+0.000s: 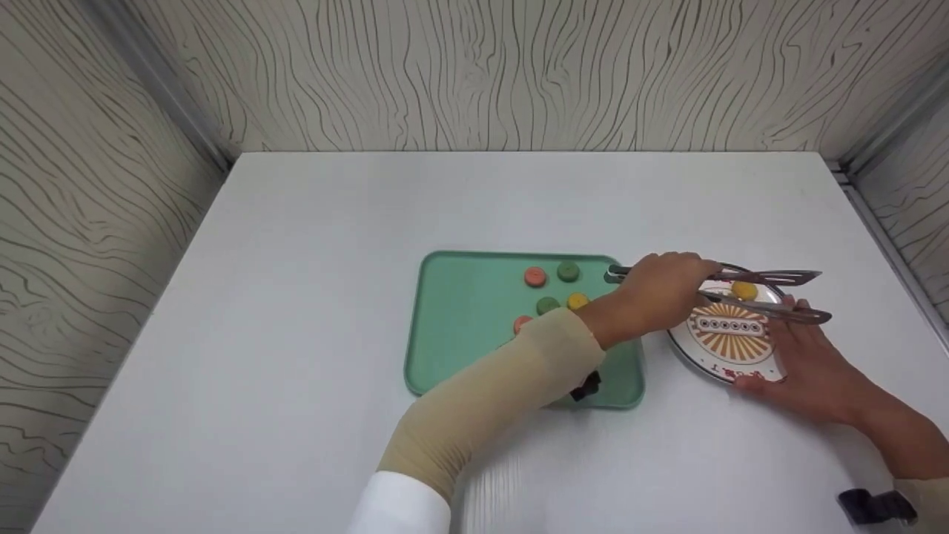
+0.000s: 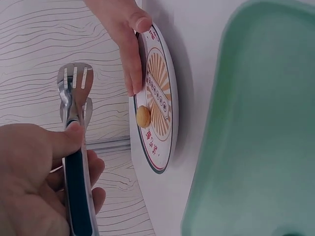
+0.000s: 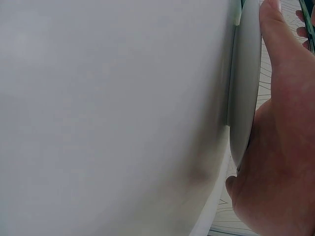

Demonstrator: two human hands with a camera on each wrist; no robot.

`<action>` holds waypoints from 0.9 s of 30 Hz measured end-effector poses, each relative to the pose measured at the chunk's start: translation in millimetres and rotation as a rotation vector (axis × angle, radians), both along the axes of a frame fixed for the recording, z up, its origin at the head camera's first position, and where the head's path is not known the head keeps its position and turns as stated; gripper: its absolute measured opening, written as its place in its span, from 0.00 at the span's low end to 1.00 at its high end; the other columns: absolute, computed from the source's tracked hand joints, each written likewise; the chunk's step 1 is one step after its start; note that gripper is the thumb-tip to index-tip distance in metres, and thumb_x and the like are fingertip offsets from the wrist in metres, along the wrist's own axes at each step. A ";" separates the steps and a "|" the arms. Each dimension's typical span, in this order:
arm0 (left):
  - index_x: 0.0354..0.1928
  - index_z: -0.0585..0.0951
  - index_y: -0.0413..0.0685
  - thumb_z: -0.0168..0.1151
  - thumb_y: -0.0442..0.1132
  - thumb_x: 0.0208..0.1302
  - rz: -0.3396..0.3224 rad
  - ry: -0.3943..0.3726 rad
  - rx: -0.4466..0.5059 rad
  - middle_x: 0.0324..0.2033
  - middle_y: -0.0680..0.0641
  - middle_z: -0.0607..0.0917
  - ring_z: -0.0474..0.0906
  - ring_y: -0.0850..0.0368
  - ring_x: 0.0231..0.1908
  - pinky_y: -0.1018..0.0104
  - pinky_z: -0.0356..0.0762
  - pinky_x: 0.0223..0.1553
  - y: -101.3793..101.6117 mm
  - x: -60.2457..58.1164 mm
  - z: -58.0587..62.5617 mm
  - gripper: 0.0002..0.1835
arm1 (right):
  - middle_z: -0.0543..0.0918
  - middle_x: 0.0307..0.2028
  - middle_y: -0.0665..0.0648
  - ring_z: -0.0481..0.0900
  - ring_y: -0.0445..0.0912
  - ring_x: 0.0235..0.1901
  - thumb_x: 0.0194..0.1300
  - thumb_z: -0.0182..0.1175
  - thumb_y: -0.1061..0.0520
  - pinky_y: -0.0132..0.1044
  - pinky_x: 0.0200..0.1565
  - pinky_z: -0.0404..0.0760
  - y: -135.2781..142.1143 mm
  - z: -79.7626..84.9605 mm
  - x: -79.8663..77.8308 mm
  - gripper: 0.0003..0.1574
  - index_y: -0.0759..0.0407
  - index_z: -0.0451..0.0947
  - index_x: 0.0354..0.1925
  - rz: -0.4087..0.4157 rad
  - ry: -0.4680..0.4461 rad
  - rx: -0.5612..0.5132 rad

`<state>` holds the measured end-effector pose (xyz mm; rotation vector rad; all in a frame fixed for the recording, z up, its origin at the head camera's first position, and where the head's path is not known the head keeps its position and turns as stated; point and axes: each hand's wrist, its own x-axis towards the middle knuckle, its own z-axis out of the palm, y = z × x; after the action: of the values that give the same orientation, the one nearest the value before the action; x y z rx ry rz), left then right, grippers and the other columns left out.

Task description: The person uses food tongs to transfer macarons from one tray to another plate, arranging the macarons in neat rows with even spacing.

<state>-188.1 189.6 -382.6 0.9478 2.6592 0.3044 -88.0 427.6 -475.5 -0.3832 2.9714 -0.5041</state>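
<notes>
My left hand grips metal serving tongs by their dark handles. Their slotted tips stand apart over a round white plate with an orange sunburst print. On the plate's far part lies a yellow macaron-like sweet, partly behind the tongs in the head view; the left wrist view shows nothing touching it. My right hand holds the plate's right and near rim, thumb and fingers spread along it. Pink, green and yellow sweets sit on a green tray, some partly hidden by my left arm.
The tray lies just left of the plate on a white table, under my left forearm. Wood-grain patterned walls stand behind the table and at both sides. A dark strap piece shows beneath the left sleeve.
</notes>
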 end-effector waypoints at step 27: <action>0.74 0.70 0.63 0.62 0.48 0.73 -0.079 0.025 0.059 0.64 0.62 0.78 0.72 0.68 0.64 0.74 0.68 0.63 -43.4 13.1 1.3 0.29 | 0.30 0.74 0.83 0.19 0.65 0.76 0.62 0.69 0.40 0.34 0.70 0.17 3.3 -2.5 -2.4 0.76 0.80 0.30 0.75 0.059 0.045 0.005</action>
<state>-175.0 146.2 -381.2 1.0785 2.6403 0.3572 -90.4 430.9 -478.0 -0.4864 2.9939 -0.4885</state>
